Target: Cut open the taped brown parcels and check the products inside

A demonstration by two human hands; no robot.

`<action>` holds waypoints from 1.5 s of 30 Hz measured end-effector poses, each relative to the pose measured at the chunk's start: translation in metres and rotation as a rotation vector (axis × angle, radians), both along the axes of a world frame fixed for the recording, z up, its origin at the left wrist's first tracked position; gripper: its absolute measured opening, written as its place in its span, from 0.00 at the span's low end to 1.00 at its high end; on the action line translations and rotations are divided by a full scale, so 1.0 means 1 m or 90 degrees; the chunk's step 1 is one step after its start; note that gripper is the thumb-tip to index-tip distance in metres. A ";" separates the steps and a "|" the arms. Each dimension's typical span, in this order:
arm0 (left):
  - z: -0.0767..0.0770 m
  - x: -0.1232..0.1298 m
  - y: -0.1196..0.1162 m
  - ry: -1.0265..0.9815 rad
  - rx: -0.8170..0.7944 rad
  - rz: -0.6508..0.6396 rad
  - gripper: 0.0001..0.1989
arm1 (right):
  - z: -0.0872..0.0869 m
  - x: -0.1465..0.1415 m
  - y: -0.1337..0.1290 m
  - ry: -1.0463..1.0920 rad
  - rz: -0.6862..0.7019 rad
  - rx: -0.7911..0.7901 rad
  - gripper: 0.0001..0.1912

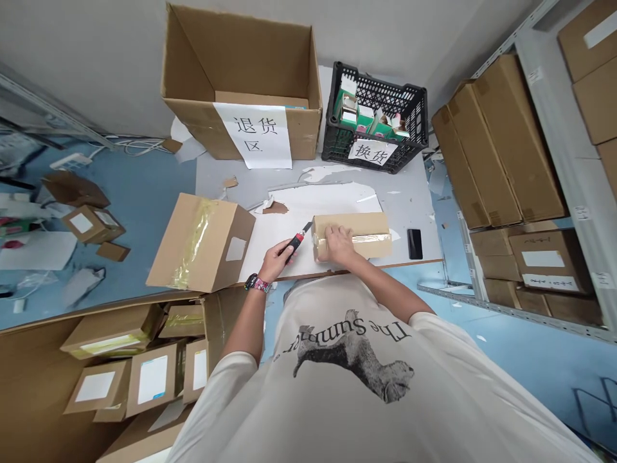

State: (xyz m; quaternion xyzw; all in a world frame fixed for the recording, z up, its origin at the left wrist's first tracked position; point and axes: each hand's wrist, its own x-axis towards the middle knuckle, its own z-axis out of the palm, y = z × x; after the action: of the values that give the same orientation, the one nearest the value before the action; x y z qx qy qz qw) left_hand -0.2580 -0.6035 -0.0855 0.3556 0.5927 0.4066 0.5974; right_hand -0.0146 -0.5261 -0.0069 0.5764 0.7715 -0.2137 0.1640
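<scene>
My left hand point(277, 260) is closed round a red and black utility knife point(295, 242). Its dark blade points up and to the right, near the left end of a small sealed cardboard box point(371, 226). That box lies on the white work surface, with shiny tape along its side. Pressed onto the left part of the box, my right hand point(339, 245) holds it with bent fingers; part of the box is hidden beneath it. A larger taped carton point(193, 241) stands to the left of my left hand.
At the back of the table point(409, 199) stand a big open carton point(193, 132) and a black crate point(332, 138) holding green and white packs. A phone point(414, 244) lies at right. Shelved boxes point(496, 154) rise on the right; a bin of parcels point(154, 376) sits lower left.
</scene>
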 end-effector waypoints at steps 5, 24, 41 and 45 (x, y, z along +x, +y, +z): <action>0.004 -0.005 -0.001 -0.027 0.011 -0.044 0.40 | -0.008 0.012 0.001 0.038 0.015 0.026 0.34; -0.004 -0.020 0.019 0.122 0.077 -0.199 0.27 | 0.003 0.026 0.014 0.051 0.097 -0.003 0.31; 0.007 -0.021 0.019 -0.050 -0.019 -0.262 0.20 | -0.002 0.029 0.013 0.069 0.117 0.046 0.32; 0.007 -0.018 0.007 -0.029 -0.005 -0.280 0.20 | -0.001 0.034 0.016 0.113 0.134 0.069 0.27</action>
State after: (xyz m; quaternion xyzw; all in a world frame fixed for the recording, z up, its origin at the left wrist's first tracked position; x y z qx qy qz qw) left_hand -0.2764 -0.5970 -0.0786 0.4647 0.4889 0.2720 0.6864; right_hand 0.0197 -0.5101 -0.0080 0.4795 0.8494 -0.2033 0.0854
